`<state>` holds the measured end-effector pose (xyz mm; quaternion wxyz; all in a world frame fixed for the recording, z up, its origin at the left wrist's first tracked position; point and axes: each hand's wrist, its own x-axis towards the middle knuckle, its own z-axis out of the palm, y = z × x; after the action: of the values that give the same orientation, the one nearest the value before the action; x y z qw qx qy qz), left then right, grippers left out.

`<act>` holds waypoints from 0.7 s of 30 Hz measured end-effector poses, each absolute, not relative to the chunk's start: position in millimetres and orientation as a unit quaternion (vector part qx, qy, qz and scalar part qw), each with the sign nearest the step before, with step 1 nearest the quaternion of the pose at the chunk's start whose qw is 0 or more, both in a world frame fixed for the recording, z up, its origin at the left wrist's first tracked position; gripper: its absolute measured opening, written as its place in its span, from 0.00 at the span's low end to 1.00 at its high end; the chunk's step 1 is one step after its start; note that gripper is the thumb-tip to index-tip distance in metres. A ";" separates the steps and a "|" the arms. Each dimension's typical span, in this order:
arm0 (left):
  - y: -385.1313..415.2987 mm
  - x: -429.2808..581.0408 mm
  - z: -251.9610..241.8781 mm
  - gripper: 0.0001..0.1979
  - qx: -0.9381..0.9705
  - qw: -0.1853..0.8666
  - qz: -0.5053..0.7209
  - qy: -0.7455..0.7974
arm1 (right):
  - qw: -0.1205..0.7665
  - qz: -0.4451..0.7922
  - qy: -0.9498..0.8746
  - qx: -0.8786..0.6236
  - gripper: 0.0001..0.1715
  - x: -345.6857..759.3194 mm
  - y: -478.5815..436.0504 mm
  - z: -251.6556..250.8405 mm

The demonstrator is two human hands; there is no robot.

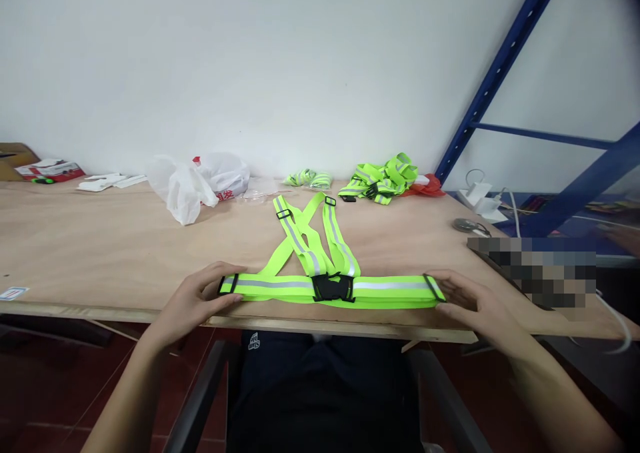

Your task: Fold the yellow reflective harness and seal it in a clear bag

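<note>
A neon-yellow reflective safety vest [280, 289] made of straps lies along the table's front edge, its waist belt stretched sideways. The belt's black buckle [333, 287] is fastened in the middle. My left hand [203, 293] grips the belt's left end between thumb and fingers, beside a black slider. At the right end, my right hand [465, 299] pinches the belt near another black slider [434, 287]. Two shoulder straps [340, 239] run away from me over the table and cross at the back.
Behind lie a heap of similar reflective straps [383, 178], small packed bundles [309, 179] and white plastic bags [187, 185]. A blue metal frame [493, 73] rises at the right, near a white power plug [483, 199] and a pixelated item [540, 273]. The table's front edge [350, 328] is close to me.
</note>
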<state>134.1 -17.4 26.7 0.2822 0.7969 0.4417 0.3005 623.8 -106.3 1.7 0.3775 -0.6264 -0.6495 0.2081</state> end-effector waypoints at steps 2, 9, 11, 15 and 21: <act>-13.6 138.7 26.7 0.23 0.783 0.280 0.331 0.447 | 0.429 0.266 -0.617 -0.603 0.33 630.7 -97.6 3.7; -8.8 147.2 27.6 0.24 0.754 0.271 0.372 0.469 | 0.521 0.340 -0.564 -0.543 0.27 628.6 -74.2 13.0; -10.6 145.9 27.2 0.24 0.750 0.278 0.370 0.473 | 0.510 0.342 -0.564 -0.552 0.27 624.8 -72.7 13.5; -12.0 143.7 26.0 0.25 0.746 0.280 0.370 0.478 | 0.411 0.315 -0.630 -0.579 0.31 619.0 -75.3 17.7; -12.3 143.9 25.9 0.24 0.746 0.287 0.362 0.479 | 0.258 0.197 -0.746 -0.582 0.25 611.6 -80.1 34.4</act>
<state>143.9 -12.3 25.9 0.2874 0.7465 0.4790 0.3616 611.6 -80.1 34.4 0.2581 -0.5816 -0.7458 0.1974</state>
